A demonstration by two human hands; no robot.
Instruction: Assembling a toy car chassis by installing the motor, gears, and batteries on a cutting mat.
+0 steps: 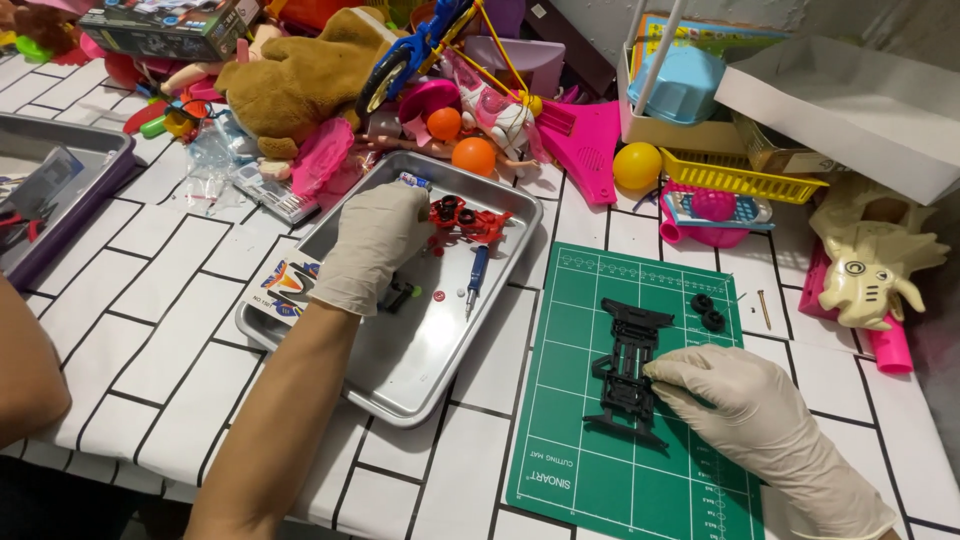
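My left hand (372, 245), in a pale glove, reaches into a metal tray (420, 375) and touches a red toy car body (466, 220); whether the fingers grip it is unclear. A blue screwdriver (477, 277) and a few small parts lie in the tray. My right hand (735, 400), also gloved, rests its fingertips on a black toy car chassis (628, 368) lying on a green cutting mat (600, 470). Two small black wheels (707, 311) sit on the mat's far right part.
A pile of toys crowds the table's far side: a brown plush animal (300, 80), orange balls (473, 155), a yellow ball (637, 165), pink plastic pieces. A grey tray (70, 195) stands at the left. A screw (765, 308) lies beside the mat. A cream toy creature (872, 270) sits at the right.
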